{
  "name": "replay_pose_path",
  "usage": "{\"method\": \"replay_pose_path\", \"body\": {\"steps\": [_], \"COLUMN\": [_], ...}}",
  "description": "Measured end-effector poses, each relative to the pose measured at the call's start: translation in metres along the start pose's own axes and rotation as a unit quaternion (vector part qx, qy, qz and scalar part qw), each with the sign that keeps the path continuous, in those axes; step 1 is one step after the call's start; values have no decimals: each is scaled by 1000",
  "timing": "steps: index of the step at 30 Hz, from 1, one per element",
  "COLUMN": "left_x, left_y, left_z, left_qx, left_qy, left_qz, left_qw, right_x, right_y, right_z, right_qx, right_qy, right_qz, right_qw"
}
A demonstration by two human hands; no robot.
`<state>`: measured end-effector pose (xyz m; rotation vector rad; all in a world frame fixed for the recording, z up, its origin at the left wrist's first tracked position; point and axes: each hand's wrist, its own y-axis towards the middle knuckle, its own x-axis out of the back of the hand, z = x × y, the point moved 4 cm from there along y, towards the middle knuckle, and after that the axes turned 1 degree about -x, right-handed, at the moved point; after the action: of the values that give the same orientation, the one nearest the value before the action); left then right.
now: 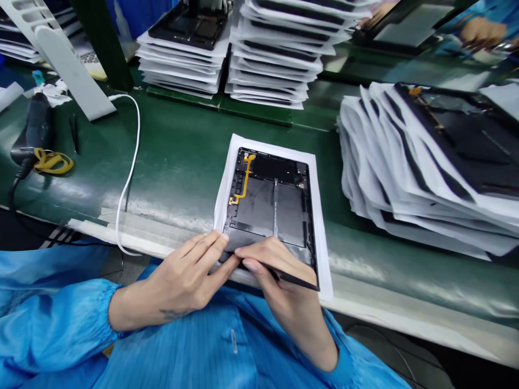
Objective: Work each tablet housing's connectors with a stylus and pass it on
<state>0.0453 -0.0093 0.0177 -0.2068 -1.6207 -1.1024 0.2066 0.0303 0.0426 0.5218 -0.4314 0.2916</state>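
Note:
An opened tablet (259, 208), with dark flat panels and a yellow flex cable (245, 181) showing inside, lies on a white sheet (324, 259) at the bench's front edge. My left hand (184, 273) rests at its lower left corner, fingers stretched out and fingertips on the rim, thumb pointing to the bottom edge. Over the bottom edge is my right hand (279, 275), thumb and index finger closed close to the left thumb. A dark strip runs between those fingers; whether it is a tool or the tablet's own edge I cannot tell.
Stacks of white sheets with dark panels between them stand at the back (182, 70) and right (389, 178). At left are a dark corded tool (38, 127), tweezers (73, 134), a white cable (135, 135) and a white stand (73, 70). Another person's hand (482, 32) shows top right.

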Motion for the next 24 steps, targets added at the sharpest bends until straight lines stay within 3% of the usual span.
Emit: {"method": "replay_pose_path", "body": {"steps": [10,16,24], "left_x": [5,10,1], "left_y": [-4,4,28], "left_z": [19,12,4], "left_qx": [-22,-29,-53], "left_qy": [-67,-8,-22], "left_qz": [-22,-2,-18], "left_qw": [997,1000,998], "right_x": [2,28,23], "right_y": [-10,-33,-38], "right_z": [3,-2,5], "right_qx": [17,-9,24], "right_qy": [-37,-49,-122], "right_qz": [57,14,-11], "right_qw": [998,999,992]}}
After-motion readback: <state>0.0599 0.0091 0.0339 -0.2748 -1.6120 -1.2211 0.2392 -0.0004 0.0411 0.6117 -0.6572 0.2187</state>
